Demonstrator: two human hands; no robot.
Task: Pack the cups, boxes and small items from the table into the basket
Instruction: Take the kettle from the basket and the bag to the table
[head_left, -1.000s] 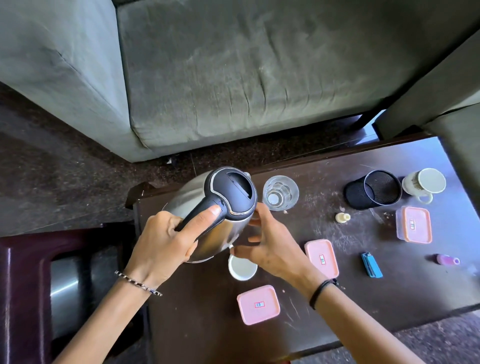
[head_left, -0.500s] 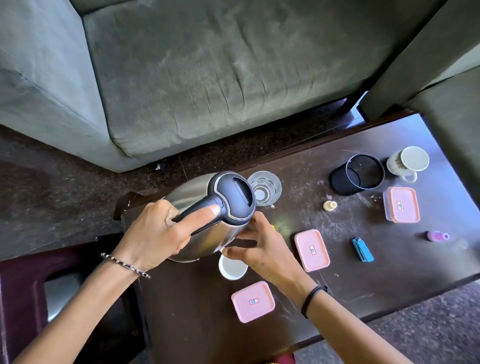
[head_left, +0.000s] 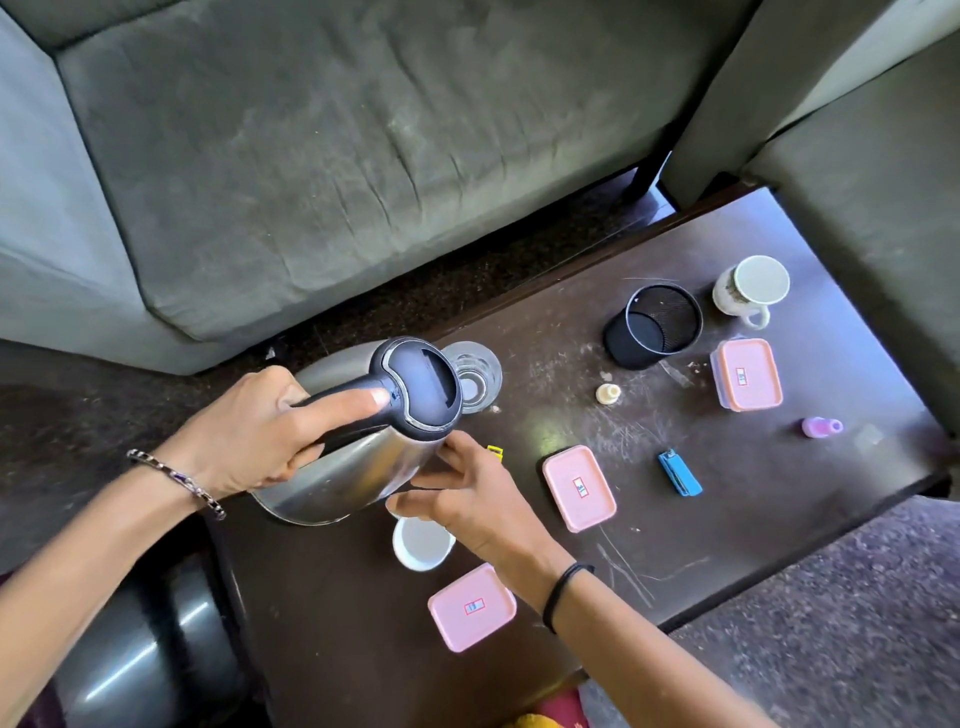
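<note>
**Kettle held tilted over table, boxes & cups not yet packed**

While the left hand (head_left: 249, 431) grips the dark handle of the tilted stainless-steel electric kettle (head_left: 358, 457), thumb laid along the handle top & pointing at the black lid, other fingers wrapped under, the right hand (head_left: 467, 499) sits vs. the kettle's side w/ fingers loosely spread, tips touching the steel wall.

On the dark scratched wooden table (head_left: 675, 545):
- small white ceramic cup (head_left: 421, 545), just below the kettle, partly under the right hand
- clear drinking glass (head_left: 475, 379), touching-close behind the kettle lid
- three pink-lidded rectangular plastic boxes: near front edge (head_left: 471, 607), mid-table (head_left: 579, 488), far right (head_left: 746, 374)
- black mesh cylinder holder (head_left: 652, 327), beside a white mug w/ handle (head_left: 750, 288)
- blue stapler-like item (head_left: 679, 473), small cream cap (head_left: 608, 393), purple mini bottle (head_left: 821, 427), yellow clip (head_left: 496, 451) by right fingers

Grey fabric sofa (head_left: 311, 182) behind the table. Basket: can't tell where.
</note>
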